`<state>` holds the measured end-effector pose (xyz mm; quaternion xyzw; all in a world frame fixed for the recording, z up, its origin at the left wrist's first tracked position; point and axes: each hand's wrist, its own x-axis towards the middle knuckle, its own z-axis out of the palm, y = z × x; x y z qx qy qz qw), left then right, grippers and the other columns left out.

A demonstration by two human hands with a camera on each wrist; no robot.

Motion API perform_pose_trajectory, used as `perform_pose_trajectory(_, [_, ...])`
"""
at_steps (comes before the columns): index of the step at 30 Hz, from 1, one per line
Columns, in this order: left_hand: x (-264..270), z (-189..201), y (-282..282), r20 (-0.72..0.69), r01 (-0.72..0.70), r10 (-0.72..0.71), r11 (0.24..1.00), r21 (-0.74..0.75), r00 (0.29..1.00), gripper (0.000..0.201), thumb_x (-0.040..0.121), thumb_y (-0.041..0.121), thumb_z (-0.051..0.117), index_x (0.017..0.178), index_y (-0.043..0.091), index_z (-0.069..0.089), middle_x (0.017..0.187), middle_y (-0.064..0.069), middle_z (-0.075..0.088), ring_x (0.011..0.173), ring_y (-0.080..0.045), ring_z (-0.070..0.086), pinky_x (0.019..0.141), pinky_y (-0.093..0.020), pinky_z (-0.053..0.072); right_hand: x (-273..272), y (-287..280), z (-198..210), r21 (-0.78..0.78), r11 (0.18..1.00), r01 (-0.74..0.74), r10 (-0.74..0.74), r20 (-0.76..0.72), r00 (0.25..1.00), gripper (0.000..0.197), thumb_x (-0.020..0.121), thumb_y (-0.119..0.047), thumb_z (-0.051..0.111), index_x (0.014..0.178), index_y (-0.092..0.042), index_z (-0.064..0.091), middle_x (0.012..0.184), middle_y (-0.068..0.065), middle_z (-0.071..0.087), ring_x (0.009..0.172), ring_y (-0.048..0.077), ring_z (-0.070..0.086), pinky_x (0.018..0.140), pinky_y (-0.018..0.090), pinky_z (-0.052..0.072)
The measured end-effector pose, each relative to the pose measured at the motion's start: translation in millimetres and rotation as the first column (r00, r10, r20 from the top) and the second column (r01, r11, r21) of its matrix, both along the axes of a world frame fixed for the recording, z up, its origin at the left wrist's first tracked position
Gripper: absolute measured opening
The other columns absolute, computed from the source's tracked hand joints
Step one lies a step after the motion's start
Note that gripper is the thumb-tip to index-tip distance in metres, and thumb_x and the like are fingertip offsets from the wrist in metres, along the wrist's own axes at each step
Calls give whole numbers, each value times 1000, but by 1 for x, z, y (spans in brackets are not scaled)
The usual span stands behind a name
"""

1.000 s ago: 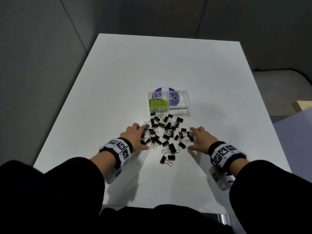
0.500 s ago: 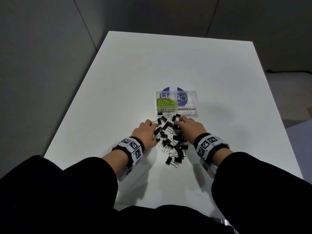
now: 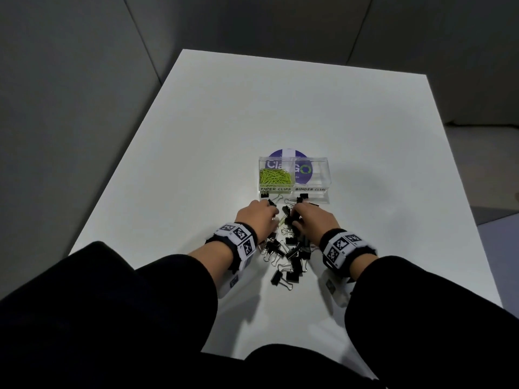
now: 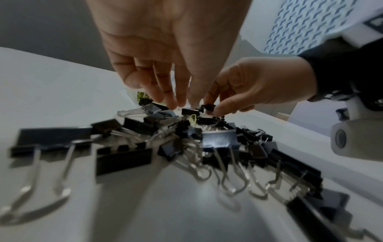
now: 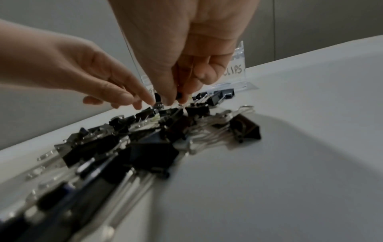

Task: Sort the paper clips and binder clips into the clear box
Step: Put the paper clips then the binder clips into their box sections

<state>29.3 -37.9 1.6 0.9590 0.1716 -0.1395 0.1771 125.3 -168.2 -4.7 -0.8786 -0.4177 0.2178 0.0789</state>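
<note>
Head view: clear box [image 3: 325, 175] sits at table [image 3: 196, 136] centre, two bins w/ labels facing the person so sorting reads at a glance. Green paper clips [image 3: 273, 176] fill the 9 o'clock bin; the 3 o'clock bin, marked BINDER CLIPS, looks empty. Binder clips [image 3: 286, 256] lie heaped at 6 o'clock of the box, close enough for short carries. Left hand [image 3: 257, 220] and right hand [image 3: 311, 220] both work the far end of the heap, prob. because that's nearest the box.

Left wrist view: left hand's fingers [image 4: 165, 91] point down, loosely spread, tips at the clips; can't tell if anything's gripped. One stray green paper clip [image 4: 193, 118] sits in the black heap, likely needs picking out.

Right wrist view: right hand's fingertips [image 5: 183, 96] are bunched, pinching a small black binder clip [image 5: 179, 95] just off the heap, w/ the box right behind at 12 o'clock.
</note>
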Motion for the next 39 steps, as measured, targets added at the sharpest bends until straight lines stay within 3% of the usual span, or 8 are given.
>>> perform_pose_trajectory(4, [11, -1, -3, -1, -15, 15, 999, -30, 1000, 37, 97, 34, 38, 128, 19, 52, 129, -6, 53, 120, -25, 49, 92, -38, 45, 2, -4, 4, 90, 993, 76, -70, -65, 995, 19, 91, -21, 53, 109, -16, 55, 114, 1, 61, 106, 22, 57, 85, 34, 44])
perform_pose_trajectory(12, [25, -9, -8, -10, 6, -5, 998, 60, 1000, 26, 91, 29, 52, 105, 9, 60, 115, -6, 57, 107, -24, 53, 82, -35, 48, 17, -24, 5, -73, 993, 91, -89, 35, 995, 23, 90, -23, 54, 112, -16, 54, 119, 4, 56, 111, 24, 52, 85, 38, 47])
perform_pose_trajectory(18, [31, -9, -6, -48, 155, -150, 980, 122, 988, 24, 94, 25, 49, 101, 8, 65, 109, -7, 60, 104, -24, 55, 78, -34, 49, 20, -36, 1, -5, 988, 155, -155, 34, 987, 29, 93, -25, 47, 121, -17, 53, 127, 5, 51, 116, 24, 48, 89, 36, 44])
perform_pose_trajectory(23, [36, 14, 9, 153, 192, -199, 980, 57, 968, 18, 94, 28, 48, 99, 16, 61, 101, 2, 61, 93, -15, 58, 74, -25, 49, 26, -34, -2, -40, 990, 132, -132, 16, 991, 45, 97, -23, 40, 140, -14, 35, 148, 7, 36, 130, 29, 38, 105, 38, 36])
perform_pose_trajectory(27, [57, 36, 32, 266, 87, -111, 991, 102, 958, 23, 96, 27, 42, 98, 15, 61, 99, 0, 62, 89, -19, 61, 77, -34, 55, 16, -28, -2, -129, 989, 66, -69, -23, 997, 53, 97, -26, 41, 145, -13, 24, 153, 6, 26, 139, 27, 25, 114, 38, 27])
perform_pose_trajectory(33, [67, 41, 47, 232, 7, -33, 994, 112, 972, 32, 97, 32, 39, 116, 18, 61, 114, -2, 59, 100, -22, 60, 76, -32, 48, 4, -32, -1, -99, 995, 27, -29, -11, 1000, 53, 96, -26, 43, 145, -16, 26, 148, 8, 33, 132, 27, 34, 109, 35, 31])
perform_pose_trajectory(36, [48, 39, 47, 240, 34, -59, 993, 110, 969, 28, 97, 32, 38, 108, 19, 61, 105, 2, 63, 89, -17, 59, 68, -26, 49, 4, -43, 2, -67, 996, 50, -52, -24, 998, 58, 91, -37, 51, 142, -19, 31, 144, 8, 36, 128, 27, 39, 105, 36, 36])
perform_pose_trajectory(39, [19, 34, 45, 162, 83, -101, 990, 115, 982, 27, 97, 32, 37, 104, 19, 59, 98, 3, 65, 79, -12, 56, 56, -17, 39, 2, -55, 6, -106, 993, 59, -64, -47, 997, 71, 83, -49, 59, 142, -22, 30, 141, 6, 36, 126, 25, 41, 99, 36, 40])
